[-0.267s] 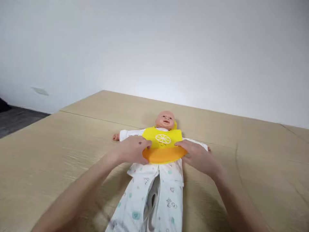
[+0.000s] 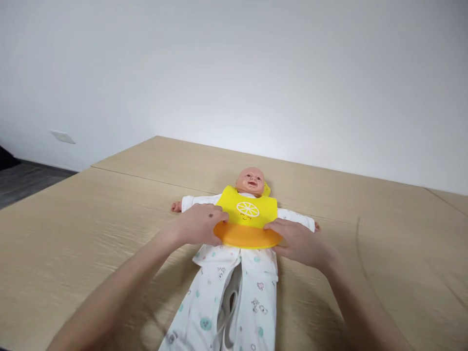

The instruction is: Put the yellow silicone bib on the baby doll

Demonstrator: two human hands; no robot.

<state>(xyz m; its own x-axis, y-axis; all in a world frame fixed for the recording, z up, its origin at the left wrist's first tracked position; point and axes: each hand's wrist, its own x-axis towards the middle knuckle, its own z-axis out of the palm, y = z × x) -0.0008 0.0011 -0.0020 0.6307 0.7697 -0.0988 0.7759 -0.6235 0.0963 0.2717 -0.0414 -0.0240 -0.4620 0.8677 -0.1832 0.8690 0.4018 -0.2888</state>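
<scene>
A baby doll (image 2: pixel 250 181) lies on its back on the wooden table (image 2: pixel 91 229), dressed in white printed pyjamas (image 2: pixel 252 292). A yellow bib (image 2: pixel 248 210) with an orange pocket and a white citrus print rests on its chest. My left hand (image 2: pixel 199 224) grips the bib's left lower edge, thumb on top. My right hand (image 2: pixel 298 241) grips the right lower edge the same way. Both hands are closed on the orange pocket rim.
The light wood table runs back to a white wall (image 2: pixel 234 73). A dark floor (image 2: pixel 25 178) shows beyond the table's left edge. A seam crosses the tabletop behind the doll.
The bib's lower edge has tipped up a little and the yellow front stands steeper. My hands have drawn slightly closer along the pocket rim.
</scene>
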